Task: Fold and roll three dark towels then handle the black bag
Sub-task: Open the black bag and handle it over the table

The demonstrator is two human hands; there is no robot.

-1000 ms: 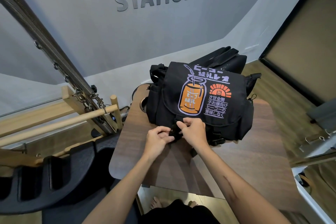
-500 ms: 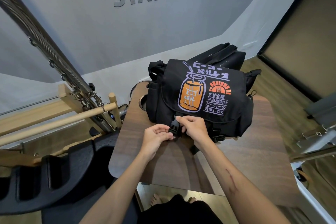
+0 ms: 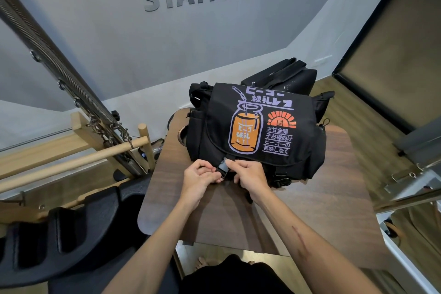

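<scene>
Black bag [image 3: 257,131]: messenger style, flap down, standing toward the far side of dark wood tabletop [image 3: 334,203]. Second black bag [image 3: 281,79] directly behind it, against the wall.

Hands: left hand [image 3: 199,178] and right hand [image 3: 249,174] together at the flap's lower edge, fingers curled, pinching the left-side plastic buckle [image 3: 222,166] from either side. Cannot tell whether buckle halves are joined or apart. Matching second buckle [image 3: 281,180] further right, hanging below the flap, untouched.

Step, as judged: the bag-handling stage, work at the flap fastening. No towels in view; probably folded, rolled and already dealt with, though not confirmable here.

Next move likely calls for: squeeze on the side tabs or a firm push home at this clip, then the same at the right-hand clip. Steadying the strap while the other hand works the clip advisable, since the soft bag gives under pressure.

Writing: wall lettering reads "STATION", line above cut off by the frame. Flap print: orange drink jar with straw, orange sun emblem, lilac Japanese text in several lines, not confidently transcribed. No brand name legible.
</scene>
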